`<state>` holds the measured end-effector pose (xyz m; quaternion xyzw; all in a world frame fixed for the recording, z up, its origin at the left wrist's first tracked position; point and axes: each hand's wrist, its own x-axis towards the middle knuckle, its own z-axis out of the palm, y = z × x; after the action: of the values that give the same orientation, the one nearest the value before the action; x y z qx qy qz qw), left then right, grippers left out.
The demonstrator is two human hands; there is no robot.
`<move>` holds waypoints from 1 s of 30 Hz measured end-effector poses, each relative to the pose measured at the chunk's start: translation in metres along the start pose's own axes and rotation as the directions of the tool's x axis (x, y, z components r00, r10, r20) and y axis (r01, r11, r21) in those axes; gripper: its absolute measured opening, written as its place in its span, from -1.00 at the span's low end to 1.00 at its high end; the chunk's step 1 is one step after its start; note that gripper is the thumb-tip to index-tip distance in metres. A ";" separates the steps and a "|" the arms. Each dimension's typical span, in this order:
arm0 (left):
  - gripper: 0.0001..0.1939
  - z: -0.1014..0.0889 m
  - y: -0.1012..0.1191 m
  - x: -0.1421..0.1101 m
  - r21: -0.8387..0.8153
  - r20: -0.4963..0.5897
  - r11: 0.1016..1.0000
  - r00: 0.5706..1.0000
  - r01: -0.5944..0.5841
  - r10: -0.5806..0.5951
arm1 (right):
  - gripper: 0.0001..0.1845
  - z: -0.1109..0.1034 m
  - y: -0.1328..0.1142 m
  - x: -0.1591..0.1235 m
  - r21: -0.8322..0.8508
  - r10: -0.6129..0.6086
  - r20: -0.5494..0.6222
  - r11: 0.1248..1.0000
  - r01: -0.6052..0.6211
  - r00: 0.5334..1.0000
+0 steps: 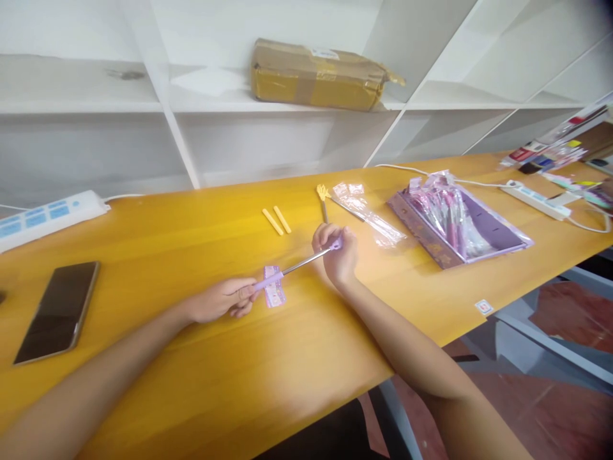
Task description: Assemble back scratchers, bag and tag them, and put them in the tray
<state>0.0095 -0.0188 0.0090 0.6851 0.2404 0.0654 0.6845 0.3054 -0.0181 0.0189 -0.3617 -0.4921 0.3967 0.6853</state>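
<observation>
My left hand (227,299) is closed around the lilac handle of a telescopic back scratcher (306,260), held at a slant above the table. Its thin metal rod runs up to a small lilac head, where the curled fingers of my right hand (338,252) grip it. Beneath the handle lies a small purple patterned card (274,287). Just beyond my right hand is a yellow hand-shaped scratcher head (322,191) on a metal rod, partly hidden by the fingers. Two pale yellow sticks (276,220) lie to its left, and clear plastic sleeves (368,214) to its right.
A purple display box (500,239) holds several wrapped pink items. A phone (57,313) and a power strip (48,214) lie at the left; another power strip (536,199) sits far right. A taped carton (320,76) stands on the white shelf (205,96).
</observation>
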 end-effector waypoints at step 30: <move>-0.57 0.001 0.002 0.003 0.011 0.005 1.000 1.000 -0.029 0.029 | -0.23 0.030 0.009 -0.031 0.022 0.014 0.108 1.000 -0.016 0.994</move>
<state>0.0132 -0.0179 0.0101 0.6925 0.2289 0.0723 0.6803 0.2685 -0.0392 0.0071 -0.3356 -0.5213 0.4263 0.6586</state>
